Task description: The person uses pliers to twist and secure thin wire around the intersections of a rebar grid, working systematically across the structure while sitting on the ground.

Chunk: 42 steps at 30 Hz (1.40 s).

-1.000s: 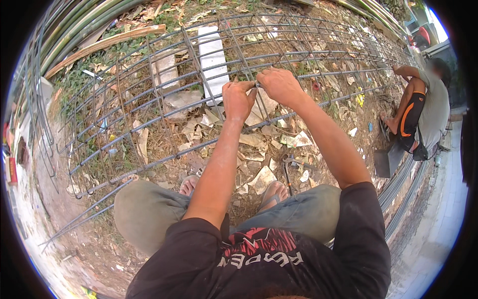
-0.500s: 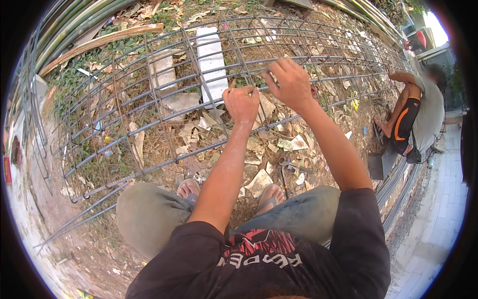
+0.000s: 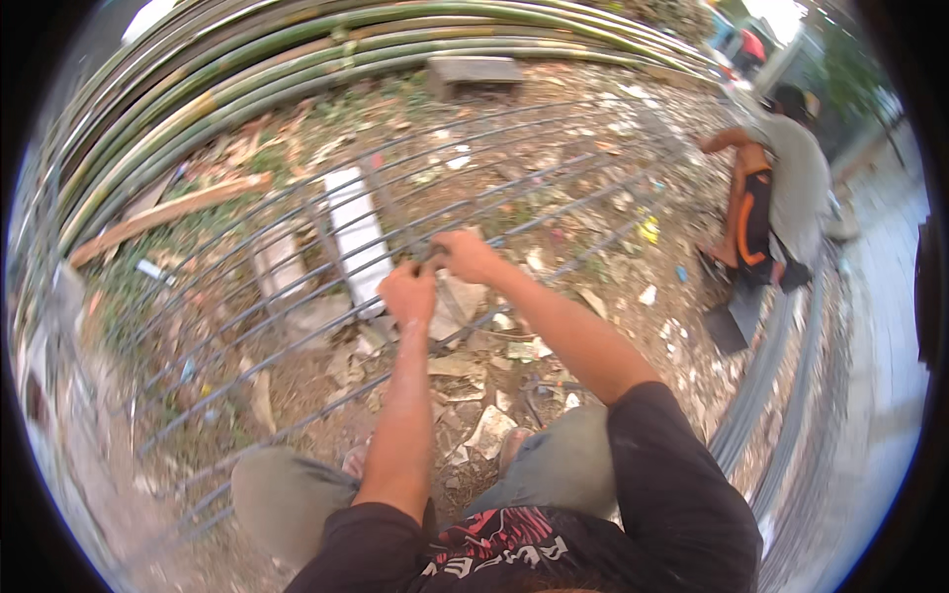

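A long cage of steel reinforcing bars (image 3: 297,287) with cross hoops spreads across the ground in front of me. Over its middle my left hand (image 3: 407,294) is closed, the fingers curled near a crossing of the bars. Right beside it, nearly touching, my right hand (image 3: 467,257) is also closed. A short dark piece shows between the two hands, but blur and the fingers hide what it is. Under the cage, just left of my hands, lies a white block (image 3: 356,225). A duller block (image 3: 280,265) lies farther left.
Green bamboo poles (image 3: 297,74) are stacked at the back, with a wooden plank (image 3: 173,215) before them. A person (image 3: 781,163) crouches at the cage's right end. Loose steel bars (image 3: 771,366) run along the right. Broken rubble (image 3: 489,430) litters the ground.
My right hand has come down from above the bars and closed next to my left. The view has tilted upward and is blurred, showing more of the bamboo stack.
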Each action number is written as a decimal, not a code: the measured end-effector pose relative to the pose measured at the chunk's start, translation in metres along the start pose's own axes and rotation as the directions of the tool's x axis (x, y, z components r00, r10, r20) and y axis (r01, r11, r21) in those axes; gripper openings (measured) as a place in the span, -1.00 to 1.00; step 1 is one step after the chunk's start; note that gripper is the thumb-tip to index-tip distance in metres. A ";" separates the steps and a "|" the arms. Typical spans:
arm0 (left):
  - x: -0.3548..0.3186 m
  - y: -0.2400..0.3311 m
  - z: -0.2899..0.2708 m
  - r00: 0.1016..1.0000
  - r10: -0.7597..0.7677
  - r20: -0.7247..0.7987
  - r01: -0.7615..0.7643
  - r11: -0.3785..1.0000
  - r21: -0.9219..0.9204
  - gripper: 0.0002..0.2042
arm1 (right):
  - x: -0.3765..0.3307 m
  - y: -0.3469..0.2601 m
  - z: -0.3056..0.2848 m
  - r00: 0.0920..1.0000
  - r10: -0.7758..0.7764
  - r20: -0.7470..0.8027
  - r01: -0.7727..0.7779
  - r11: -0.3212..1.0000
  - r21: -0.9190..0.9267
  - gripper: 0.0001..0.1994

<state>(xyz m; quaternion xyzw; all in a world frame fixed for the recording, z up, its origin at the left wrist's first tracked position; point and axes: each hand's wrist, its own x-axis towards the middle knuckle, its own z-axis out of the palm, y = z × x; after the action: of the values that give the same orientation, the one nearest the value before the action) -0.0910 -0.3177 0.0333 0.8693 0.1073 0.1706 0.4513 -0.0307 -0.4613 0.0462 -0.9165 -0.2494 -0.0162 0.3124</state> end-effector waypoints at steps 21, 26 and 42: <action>0.026 0.001 0.019 0.968 -0.138 0.210 0.112 0.985 0.132 -0.91 | -0.055 -0.019 0.014 0.991 -0.079 -0.105 0.035 0.929 -0.368 -0.89; 0.053 -0.003 0.026 0.988 0.056 0.144 -0.090 0.966 0.241 -0.91 | -0.042 -0.035 0.006 0.984 -0.100 0.149 0.169 0.791 -0.588 -0.82; 0.047 -0.021 -0.007 0.879 -0.327 0.346 0.372 0.926 -0.070 -0.53 | -0.012 -0.071 -0.012 0.893 -0.043 0.449 0.385 0.589 -0.710 -0.81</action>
<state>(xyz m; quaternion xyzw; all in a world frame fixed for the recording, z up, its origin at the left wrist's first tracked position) -0.0515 -0.2840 0.0293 0.8193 0.1743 -0.0542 0.5436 -0.0730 -0.4254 0.0938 -0.9057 -0.3839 0.0185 -0.1790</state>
